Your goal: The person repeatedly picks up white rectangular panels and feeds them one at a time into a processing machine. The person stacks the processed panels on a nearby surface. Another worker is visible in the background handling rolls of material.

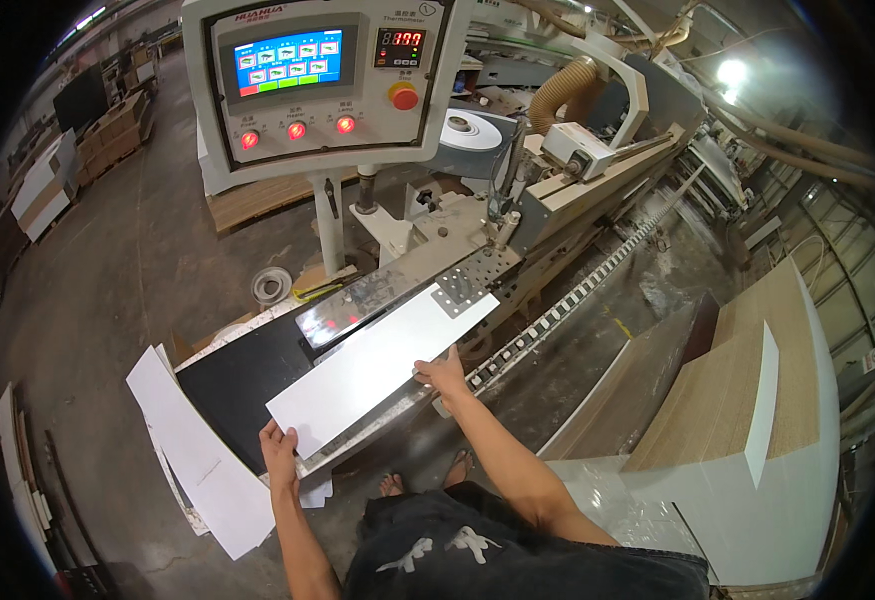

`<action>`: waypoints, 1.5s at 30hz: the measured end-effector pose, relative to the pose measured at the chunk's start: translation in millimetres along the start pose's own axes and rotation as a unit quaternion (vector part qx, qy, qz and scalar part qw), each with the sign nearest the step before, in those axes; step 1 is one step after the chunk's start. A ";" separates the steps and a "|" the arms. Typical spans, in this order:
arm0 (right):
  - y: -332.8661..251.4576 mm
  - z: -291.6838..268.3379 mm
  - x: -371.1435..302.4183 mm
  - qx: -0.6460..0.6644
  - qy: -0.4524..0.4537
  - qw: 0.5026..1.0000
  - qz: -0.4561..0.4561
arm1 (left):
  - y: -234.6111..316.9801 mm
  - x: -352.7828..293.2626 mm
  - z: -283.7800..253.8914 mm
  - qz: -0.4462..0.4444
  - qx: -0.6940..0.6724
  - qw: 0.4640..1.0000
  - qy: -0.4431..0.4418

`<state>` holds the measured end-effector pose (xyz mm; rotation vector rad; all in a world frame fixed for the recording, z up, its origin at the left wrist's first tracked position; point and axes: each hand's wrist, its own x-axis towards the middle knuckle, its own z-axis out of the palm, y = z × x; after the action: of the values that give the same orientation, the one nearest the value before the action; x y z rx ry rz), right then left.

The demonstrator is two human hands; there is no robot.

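A long white panel [383, 375] lies aslant on the infeed table of a machine that looks like an edge bander, its far end reaching a metal plate with holes [461, 288]. My left hand [279, 448] grips the panel's near left end, with fingers on top of the corner. Along the near long edge, my right hand [444, 376] holds the panel about halfway, the thumb and fingers closed on the rim. A steel guide fence [343, 312] runs beside the panel's far edge. The undersides of both hands are hidden.
A control box [323, 85] with lit screen and red buttons stands above the table. A white tape roll [463, 130] sits behind. White sheets [203, 465] rest at the left. Stacked boards [728, 390] rise at the right, past a roller track [558, 310].
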<state>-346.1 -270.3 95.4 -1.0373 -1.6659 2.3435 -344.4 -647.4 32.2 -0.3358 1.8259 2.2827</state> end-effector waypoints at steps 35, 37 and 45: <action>-74.0 -155.3 143.2 -0.403 0.059 0.868 -0.283 | 0.4 -1.0 235.8 0.295 0.613 0.726 0.100; -84.5 -170.3 156.2 -0.415 0.091 0.869 -0.255 | 1.0 10.1 255.7 0.313 0.613 0.720 0.086; -58.2 -98.1 35.4 0.194 -0.265 0.924 0.197 | -40.2 28.8 331.9 0.298 0.547 0.779 0.066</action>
<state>-335.5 -152.4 111.5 -0.7508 -1.0733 3.2716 -377.5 -314.3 56.4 0.3409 3.2419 0.9830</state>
